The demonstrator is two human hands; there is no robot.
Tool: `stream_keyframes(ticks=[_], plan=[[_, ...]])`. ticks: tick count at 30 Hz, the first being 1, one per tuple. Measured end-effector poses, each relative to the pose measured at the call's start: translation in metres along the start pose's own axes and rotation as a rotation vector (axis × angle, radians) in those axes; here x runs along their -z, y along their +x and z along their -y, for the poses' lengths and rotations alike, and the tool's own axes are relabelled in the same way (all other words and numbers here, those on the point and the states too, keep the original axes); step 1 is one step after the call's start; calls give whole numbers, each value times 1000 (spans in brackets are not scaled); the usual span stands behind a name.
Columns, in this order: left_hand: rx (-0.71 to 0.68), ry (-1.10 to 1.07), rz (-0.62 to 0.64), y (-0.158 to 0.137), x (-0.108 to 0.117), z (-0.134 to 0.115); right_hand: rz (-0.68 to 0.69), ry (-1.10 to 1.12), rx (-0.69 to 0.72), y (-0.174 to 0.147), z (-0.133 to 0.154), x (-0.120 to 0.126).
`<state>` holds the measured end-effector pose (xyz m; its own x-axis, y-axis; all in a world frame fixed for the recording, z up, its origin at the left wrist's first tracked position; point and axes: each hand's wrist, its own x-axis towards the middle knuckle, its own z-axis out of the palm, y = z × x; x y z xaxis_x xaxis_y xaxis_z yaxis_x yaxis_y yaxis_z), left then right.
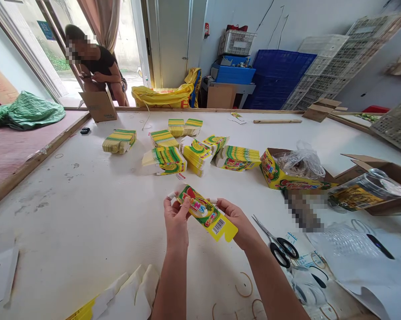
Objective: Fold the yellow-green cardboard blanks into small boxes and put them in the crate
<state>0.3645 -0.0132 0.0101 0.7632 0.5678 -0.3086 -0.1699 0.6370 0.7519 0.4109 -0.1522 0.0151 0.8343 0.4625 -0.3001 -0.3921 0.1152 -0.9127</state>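
Note:
Held between both hands over the white table is a small yellow and green printed carton (200,208) with fruit pictures and a barcode. My left hand (177,213) grips its upper left end, the thumb lying across the printed face. At its right edge, my right hand (232,218) has its fingers closed on the side of the carton. The barcode end has yellow flaps sticking out. Beyond the hands lie bundles of flat printed cartons (167,160), with another stack (238,158) to the right. More folded cartons (127,295) are at the near left edge.
Black-handled scissors (280,249) lie right of my forearm, near rubber bands (245,284). A printed display box (293,180) holds clear plastic bags. A clear plastic jar (367,191) rests in an open cardboard box (396,189). A person (97,66) sits beyond the table.

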Motion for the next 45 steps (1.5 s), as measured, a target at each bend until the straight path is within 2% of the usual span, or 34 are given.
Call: stream_keyframes(ticks=[17,45], plan=[[-26,-105,-165,0,-1,-4,17,-11,-2,0,-1,2],[2,-49,-37,2,1,2,-56,125,-17,1,5,1]])
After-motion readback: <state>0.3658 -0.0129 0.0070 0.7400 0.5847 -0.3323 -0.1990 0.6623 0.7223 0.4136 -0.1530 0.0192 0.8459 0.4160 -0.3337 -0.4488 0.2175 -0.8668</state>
